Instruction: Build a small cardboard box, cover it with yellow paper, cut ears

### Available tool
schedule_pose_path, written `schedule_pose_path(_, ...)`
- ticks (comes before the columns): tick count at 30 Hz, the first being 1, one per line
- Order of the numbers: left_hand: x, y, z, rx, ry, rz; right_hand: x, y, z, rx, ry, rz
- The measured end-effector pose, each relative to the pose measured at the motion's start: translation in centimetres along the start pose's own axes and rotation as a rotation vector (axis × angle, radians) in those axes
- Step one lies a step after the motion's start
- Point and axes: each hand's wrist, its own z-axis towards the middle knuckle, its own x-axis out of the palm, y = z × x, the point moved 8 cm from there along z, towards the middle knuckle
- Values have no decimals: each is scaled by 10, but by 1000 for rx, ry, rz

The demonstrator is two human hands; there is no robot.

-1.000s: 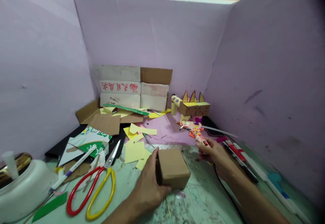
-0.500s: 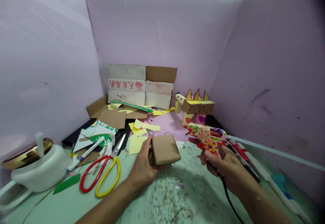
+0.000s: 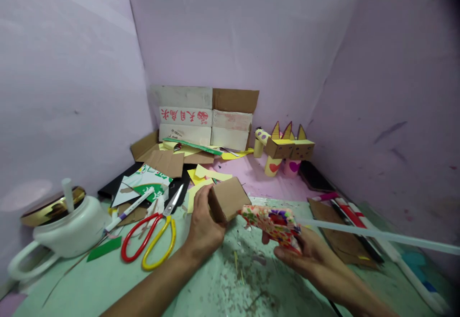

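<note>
My left hand (image 3: 205,226) grips a small brown cardboard box (image 3: 230,198) by its left side, tilted above the table. In my right hand (image 3: 302,254) is a glue gun (image 3: 271,222) with a flowery pattern, and a long translucent glue stick (image 3: 359,230) sticks out of its back. The gun's nozzle points left and is at the box's lower right edge; whether it touches cannot be made out. Left of my left hand lie scissors (image 3: 158,235) with one red and one yellow handle, blades partly open.
A white teapot-like cup (image 3: 74,230) stands at the left. Cardboard and paper scraps (image 3: 167,162) lie behind the scissors. Cardboard figures (image 3: 287,149) with spikes stand at the back right, near a dark phone-like slab (image 3: 316,177). Markers (image 3: 350,211) lie at the right.
The glue gun has moved left and down to the box's edge. My left hand has tilted the box. The whole view has shifted slightly.
</note>
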Motion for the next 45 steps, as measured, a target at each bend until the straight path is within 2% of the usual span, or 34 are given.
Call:
schedule_pose_path(6,2,-6,-2,91,5,103,10,-3,0,111,-18,-70)
schedule_pose_path(11,2,-8,-2,125,8,111,10,1,0,112,-46,-90)
schedule_pose_path(17,4,-14,-5,181,51,122,9,-6,0,103,-44,-111)
schedule_pose_path(29,8,-28,-13,352,124,126,14,-9,0,98,44,-17)
schedule_pose_path(38,12,-35,-18,474,167,82,3,-11,2,44,-53,17)
schedule_pose_path(45,12,-35,-20,485,155,67,-5,-12,4,24,-110,56)
